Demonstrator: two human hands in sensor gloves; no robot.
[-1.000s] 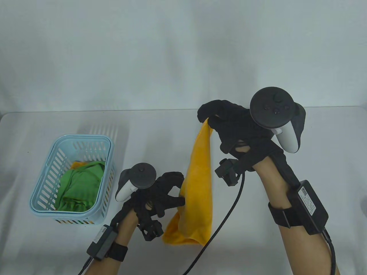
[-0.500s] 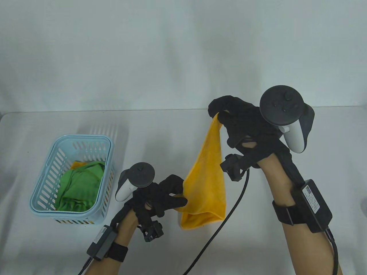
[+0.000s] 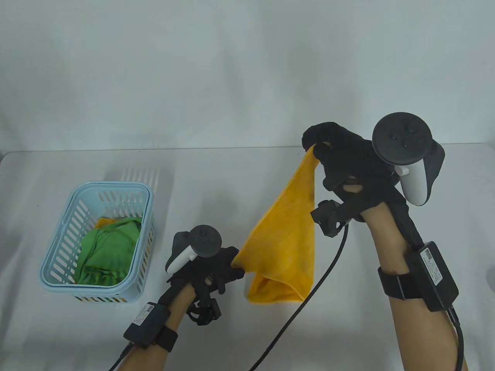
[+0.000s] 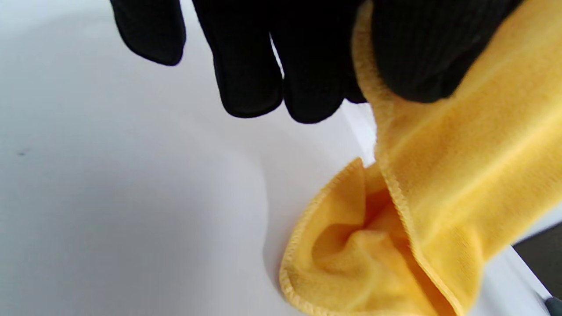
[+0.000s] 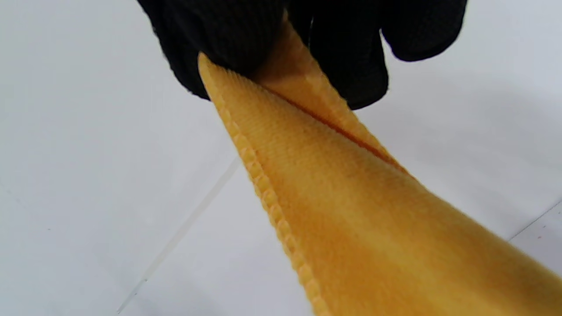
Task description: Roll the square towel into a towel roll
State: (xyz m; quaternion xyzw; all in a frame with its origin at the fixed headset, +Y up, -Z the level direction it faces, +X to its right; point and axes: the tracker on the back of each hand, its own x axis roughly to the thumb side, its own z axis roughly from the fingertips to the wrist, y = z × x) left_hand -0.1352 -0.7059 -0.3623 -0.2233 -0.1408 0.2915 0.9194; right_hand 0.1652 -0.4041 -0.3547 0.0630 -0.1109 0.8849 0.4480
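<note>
Yellow terry towel [image 3: 284, 243], stitched hem, hanging slack. Right hand [image 3: 340, 154] pinches its 1 o'clock corner; left hand [image 3: 216, 266] pinches its 9 o'clock corner.

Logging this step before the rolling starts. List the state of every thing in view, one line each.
yellow towel: unrolled, held up by two corners, lower end sagging onto the table
left hand: pinches the towel's lower corner
right hand: pinches the raised upper corner
blue basket: upright, holds crumpled green cloth

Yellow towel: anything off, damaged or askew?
No damage visible. The yellow towel isn't flat: right hand and left hand each pinch a corner, and its bottom sags bunched near the table.
</note>
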